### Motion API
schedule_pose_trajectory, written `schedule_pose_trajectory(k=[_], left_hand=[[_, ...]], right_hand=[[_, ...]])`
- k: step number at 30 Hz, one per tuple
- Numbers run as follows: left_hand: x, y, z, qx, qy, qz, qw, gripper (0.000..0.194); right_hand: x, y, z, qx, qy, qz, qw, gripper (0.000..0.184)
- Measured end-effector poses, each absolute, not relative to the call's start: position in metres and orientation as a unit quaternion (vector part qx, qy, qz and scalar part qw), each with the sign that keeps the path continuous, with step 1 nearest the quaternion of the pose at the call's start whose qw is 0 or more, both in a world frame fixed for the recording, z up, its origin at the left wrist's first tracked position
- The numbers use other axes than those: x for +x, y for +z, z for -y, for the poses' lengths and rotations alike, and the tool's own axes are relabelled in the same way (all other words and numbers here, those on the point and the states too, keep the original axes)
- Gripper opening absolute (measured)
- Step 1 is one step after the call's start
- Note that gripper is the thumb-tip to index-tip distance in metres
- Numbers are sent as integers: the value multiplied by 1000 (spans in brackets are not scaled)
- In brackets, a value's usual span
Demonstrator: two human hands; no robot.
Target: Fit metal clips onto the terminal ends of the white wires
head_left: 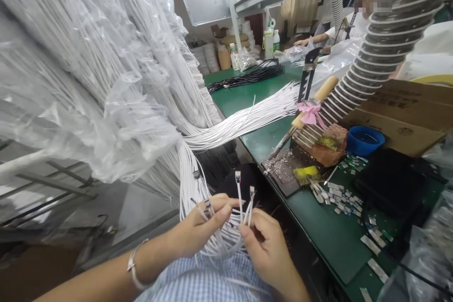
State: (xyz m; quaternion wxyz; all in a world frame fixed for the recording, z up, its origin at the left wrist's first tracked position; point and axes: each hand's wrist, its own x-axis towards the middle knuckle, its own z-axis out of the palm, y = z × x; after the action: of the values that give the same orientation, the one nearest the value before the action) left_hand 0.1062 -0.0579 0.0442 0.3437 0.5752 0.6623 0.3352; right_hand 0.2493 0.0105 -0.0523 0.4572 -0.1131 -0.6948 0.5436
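My right hand (267, 245) pinches a few white cables (240, 205) between thumb and fingers, and their ends stand up. Each of these ends carries a small metal connector (238, 177). To its left, my left hand (203, 226) is closed, with thumb and index finger close together pointing at the pinched cables. More white cables, one with a small connector (208, 205), lie in the crook of that hand. Below both hands, a loose bunch of cables rests on my lap over blue-checked cloth (201, 278). Some of my fingers are hidden.
Plastic-wrapped white cables (106, 56) hang at left; a bundle (247, 115) crosses to the green bench (318, 226). There, a wooden-handled soldering iron (314, 104), yellow sponge (306, 174), blue bowl (364, 140), small connector parts (343, 198) and ribbed hose (382, 52) stand. Another person sits beyond.
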Motion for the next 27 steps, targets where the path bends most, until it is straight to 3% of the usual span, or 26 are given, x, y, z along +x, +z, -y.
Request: schedule_pose_trajectory(k=[5, 10, 14, 18, 21, 27], left_hand=[[110, 44, 40, 488, 382, -650, 440, 29], [103, 38, 30, 442, 416, -619, 499, 25], [97, 38, 31, 466, 384, -602, 523, 27], [97, 42, 30, 508, 306, -579, 560, 33], [96, 43, 27, 524, 287, -543, 590, 35], [83, 28, 32, 524, 287, -527, 605, 36]], right_hand=[[244, -49, -15, -130, 533, 736, 396, 19], [239, -51, -20, -120, 543, 732, 392, 14], [242, -55, -25, -107, 622, 639, 440, 21], [239, -50, -27, -134, 655, 545, 505, 13], [236, -43, -26, -154, 660, 531, 510, 9], [239, -42, -16, -202, 643, 536, 509, 19]])
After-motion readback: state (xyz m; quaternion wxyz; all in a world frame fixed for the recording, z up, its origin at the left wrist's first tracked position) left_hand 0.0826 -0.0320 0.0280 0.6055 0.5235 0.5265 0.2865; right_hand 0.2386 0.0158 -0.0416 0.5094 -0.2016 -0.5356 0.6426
